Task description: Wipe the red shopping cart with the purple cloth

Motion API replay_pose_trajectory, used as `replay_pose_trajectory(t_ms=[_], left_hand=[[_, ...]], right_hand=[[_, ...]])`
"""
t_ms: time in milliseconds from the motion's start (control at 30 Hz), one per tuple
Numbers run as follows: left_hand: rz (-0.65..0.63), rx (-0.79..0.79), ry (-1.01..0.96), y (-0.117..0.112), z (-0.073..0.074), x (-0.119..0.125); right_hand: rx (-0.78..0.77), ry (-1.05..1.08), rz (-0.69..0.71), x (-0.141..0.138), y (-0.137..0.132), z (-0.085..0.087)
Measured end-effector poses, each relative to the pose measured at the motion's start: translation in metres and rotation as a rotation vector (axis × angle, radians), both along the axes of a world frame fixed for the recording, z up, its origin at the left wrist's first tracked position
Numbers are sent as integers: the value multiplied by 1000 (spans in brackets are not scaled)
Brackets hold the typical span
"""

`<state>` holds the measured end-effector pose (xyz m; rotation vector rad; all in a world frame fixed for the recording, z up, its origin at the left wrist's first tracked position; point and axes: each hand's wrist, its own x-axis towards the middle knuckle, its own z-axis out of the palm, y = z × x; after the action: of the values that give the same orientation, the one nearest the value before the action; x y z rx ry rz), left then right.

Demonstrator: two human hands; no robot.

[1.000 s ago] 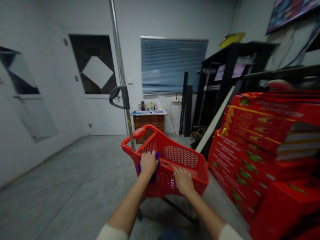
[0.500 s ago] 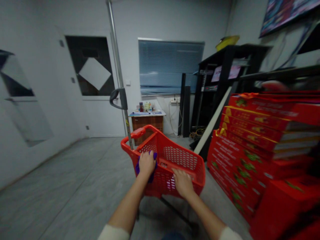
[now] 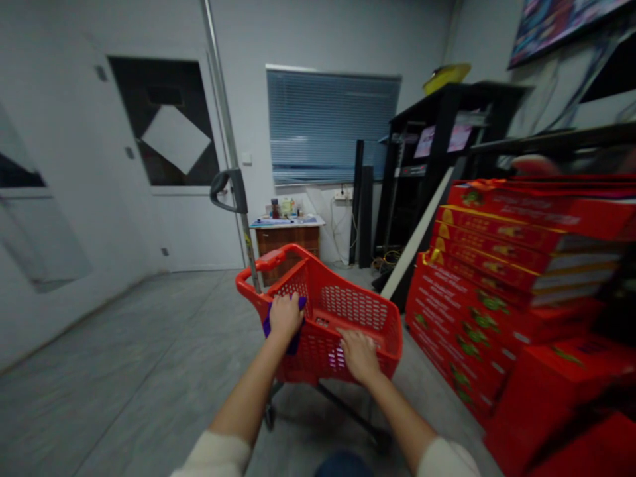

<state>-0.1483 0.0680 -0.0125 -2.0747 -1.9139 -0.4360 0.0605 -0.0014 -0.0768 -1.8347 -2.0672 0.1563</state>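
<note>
A red plastic basket cart [image 3: 358,311] stands on the grey floor in front of me, on a dark wheeled frame. My left hand [image 3: 284,317] is closed on a purple cloth [image 3: 299,303] pressed against the basket's near rim. My right hand [image 3: 358,354] grips the same rim further right. A grey pole with a dark looped handle [image 3: 226,191] rises from the cart's far left corner.
Stacks of red cartons [image 3: 507,265] fill the right side. Behind them stand black shelves [image 3: 447,159]. A small wooden table [image 3: 285,235] with bottles sits under a window with blinds [image 3: 330,126]. A white wall with dark panels runs along the left.
The cart and both hands have shifted slightly left and away in the view. Both hands keep their hold on the rim.
</note>
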Motion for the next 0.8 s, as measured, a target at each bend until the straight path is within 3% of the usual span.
replay_pose_trajectory(t_ms=[267, 367, 500, 600, 800], left_hand=[[-155, -49, -67, -18, -27, 48], [-167, -90, -43, -16, -18, 39], [-63, -40, -26, -7, -1, 9], [-26, -3, -20, -7, -2, 5], [-73, -35, -78, -23, -30, 54]], right_hand=[[54, -25, -22, -1, 2, -6], [59, -7, -20, 3, 2, -7], [57, -1, -15, 5, 2, -8], [66, -16, -29, 2, 1, -9], [101, -23, -67, -2, -1, -9]])
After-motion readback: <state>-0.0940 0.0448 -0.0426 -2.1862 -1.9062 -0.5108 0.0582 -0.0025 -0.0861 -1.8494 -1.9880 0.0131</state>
